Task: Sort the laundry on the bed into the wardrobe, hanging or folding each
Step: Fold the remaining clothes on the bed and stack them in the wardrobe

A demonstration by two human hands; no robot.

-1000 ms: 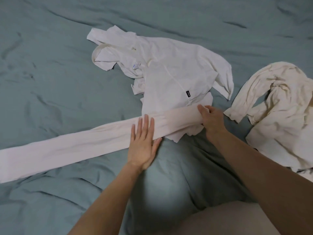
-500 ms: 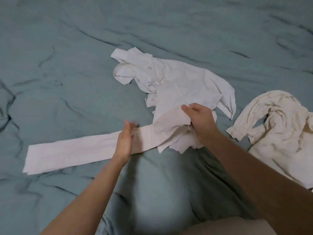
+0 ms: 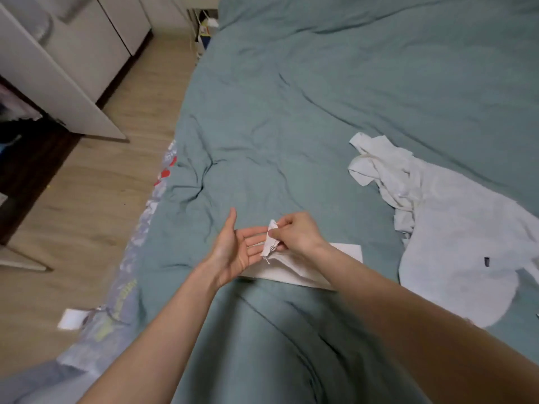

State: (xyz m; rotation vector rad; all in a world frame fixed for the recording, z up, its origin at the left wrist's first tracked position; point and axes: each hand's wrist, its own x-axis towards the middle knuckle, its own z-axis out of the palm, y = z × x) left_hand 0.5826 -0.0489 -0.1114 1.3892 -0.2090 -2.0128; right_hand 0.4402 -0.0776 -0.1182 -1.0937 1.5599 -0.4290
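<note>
Under both hands the sheet (image 3: 320, 118) is matt teal cloth, soft and creased. The strip (image 3: 294, 265) beneath the right hand (image 3: 300, 237) is pale, thin, smooth cloth; its pinched end looks slightly frayed, with a loose thread. Right of the hands, the white garment (image 3: 455, 243) is matt, crumpled cloth. Left of the left hand (image 3: 233, 252), the floor (image 3: 96, 182) looks like wood with a low sheen, and the wardrobe door (image 3: 58, 83) is smooth, plain white.

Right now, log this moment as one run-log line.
stage: folding | right hand: pinches end of pale folded cloth | left hand: open, palm up, beside it | white hoodie: unfolded on bed
</note>
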